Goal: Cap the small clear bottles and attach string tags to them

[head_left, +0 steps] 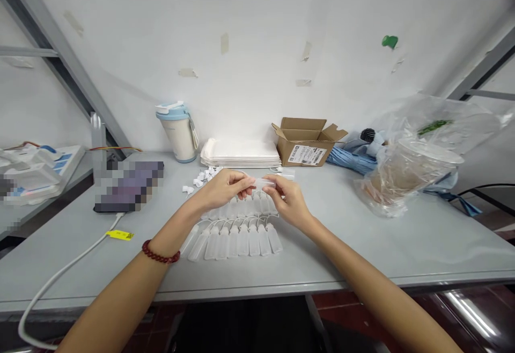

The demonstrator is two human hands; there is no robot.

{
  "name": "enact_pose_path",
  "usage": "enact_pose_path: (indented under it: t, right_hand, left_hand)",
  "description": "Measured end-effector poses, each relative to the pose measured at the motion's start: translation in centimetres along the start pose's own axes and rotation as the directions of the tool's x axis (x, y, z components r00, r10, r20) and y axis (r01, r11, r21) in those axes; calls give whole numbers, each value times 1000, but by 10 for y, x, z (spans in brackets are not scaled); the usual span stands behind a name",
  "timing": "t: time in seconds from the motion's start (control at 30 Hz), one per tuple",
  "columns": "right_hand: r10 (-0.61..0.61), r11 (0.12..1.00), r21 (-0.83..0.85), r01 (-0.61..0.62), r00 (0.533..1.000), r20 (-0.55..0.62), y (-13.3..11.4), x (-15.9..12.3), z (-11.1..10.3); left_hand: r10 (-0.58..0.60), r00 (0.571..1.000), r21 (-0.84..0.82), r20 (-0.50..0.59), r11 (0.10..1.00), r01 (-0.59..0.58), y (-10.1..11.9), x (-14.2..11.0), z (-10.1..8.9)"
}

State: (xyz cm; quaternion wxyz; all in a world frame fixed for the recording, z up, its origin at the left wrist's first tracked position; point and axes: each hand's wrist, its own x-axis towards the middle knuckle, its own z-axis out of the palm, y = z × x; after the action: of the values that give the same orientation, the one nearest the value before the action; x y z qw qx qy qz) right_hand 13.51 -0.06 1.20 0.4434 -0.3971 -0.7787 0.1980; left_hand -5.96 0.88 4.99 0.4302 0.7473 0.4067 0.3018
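Note:
A small translucent plastic bottle (264,182) lies sideways between my two hands above the table. My left hand (227,188) is closed in a pinch at its left end; whether a cap is in those fingers is hidden. With thumb and fingers, my right hand (290,200) grips the other end. Below them, a row of similar bottles with thin white loops (233,241) lies side by side, and a second row (227,211) behind it is partly covered by my hands. Several small white caps (198,181) are heaped beyond my left wrist.
Along the wall stand a cream cup with a blue lid (179,133), a stack of white sheets or envelopes (241,154) and an open cardboard box (308,146). A bagged container (414,176) sits right, beside blue folded fabric (354,157). A phone (131,186) with a white cable (76,259) lies left.

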Motion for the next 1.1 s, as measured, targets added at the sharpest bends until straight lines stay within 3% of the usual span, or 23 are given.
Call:
enact_pose_path:
  t: [0.13,0.27,0.33,0.43,0.5,0.6,0.67,0.73,0.9,1.0,1.1]
  right_hand:
    - [2,1000,25,-2,1000,3,-1,-1,-1]
    - [135,972,189,-140,990,39,-2,0,-1]
    - [251,898,347,-270,963,100,-3,2,0]
    - [424,689,545,-478,876,230,-4,4,2]
    - [461,620,585,-522,846,267,-5,5,2]
    - [384,742,507,-438,898,214,-6,5,2]
    - [281,887,350,-301,954,109,-6,4,2]
    - [140,977,158,-140,990,12,-4,3,3]
    - [-125,986,-111,122,992,-26,5,-1,6]
    - [-175,972,-164,169,984,-22,8,-2,6]
    - [-148,979,-140,145,989,-8,7,-2,4]
  left_hand:
    - [50,998,61,-23,997,-49,4,-3,-2]
    - [61,997,109,-55,993,-55,3,-2,1]
    - [76,995,137,-72,988,-66,4,-1,4]
    - [92,994,142,-53,986,-83,6,-2,8]
    - [100,994,148,-46,985,-92,7,-2,9]
    - [105,990,175,-95,981,-87,6,-2,9]
    - [73,989,142,-125,988,-55,4,0,9]
    - [14,991,70,-131,998,-4,1,1,8]
    - [-38,996,-24,-84,999,36,-4,3,7]
    - [-26,997,-36,-79,999,23,-5,3,6]
    - [0,998,-25,-65,1000,-2,-4,1,6]
